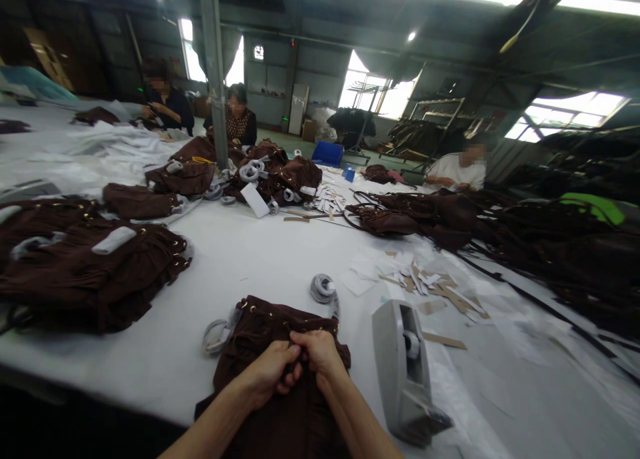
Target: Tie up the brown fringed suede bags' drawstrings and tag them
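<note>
Obs.: the brown garment point(280, 379) lies flat at the near edge of the white table point(250, 252), its long axis running straight away from the person, studded top hem farthest out. Both hands meet at mid-cloth just below that hem: left hand point(270, 372) and right hand point(320, 352) touching, fingers curled and pinching a fold between them, so neither is nearer. A grey tape dispenser point(405, 372) stands just beside the right forearm.
</note>
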